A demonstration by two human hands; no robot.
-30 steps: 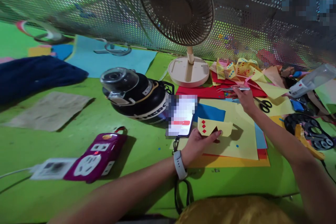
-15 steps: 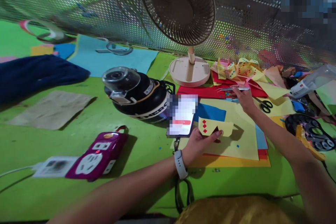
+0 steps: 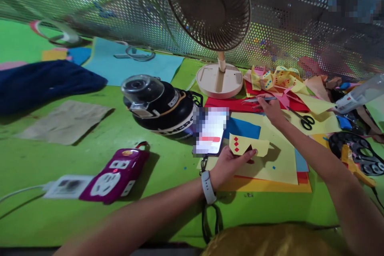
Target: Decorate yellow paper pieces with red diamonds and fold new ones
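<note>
Between the thumb and fingers of my left hand (image 3: 232, 166) is a folded yellow paper piece (image 3: 260, 147) bearing a column of red diamonds. It is held above a larger yellow sheet (image 3: 283, 164) on the stacked coloured papers. My right hand (image 3: 271, 109), farther back, pinches metal tweezers (image 3: 261, 99) whose tips point left over red paper (image 3: 222, 104). Tiny blue bits lie around there, too small to tell whether the tips hold one. Black-handled scissors (image 3: 307, 122) lie just right of my right hand. A blue paper strip (image 3: 244, 129) sits behind the held piece.
A phone (image 3: 208, 138) and a black jug-like bottle (image 3: 168, 112) stand left of the papers. Behind are a fan (image 3: 219, 82) and yellow paper dice (image 3: 285, 77). A purple power strip (image 3: 118, 176) lies left, a glue gun (image 3: 357, 166) right.
The whole view has shifted slightly, so things appear a little farther right. The tweezers have moved slightly left over the red paper; my left hand keeps hold of the yellow piece.
</note>
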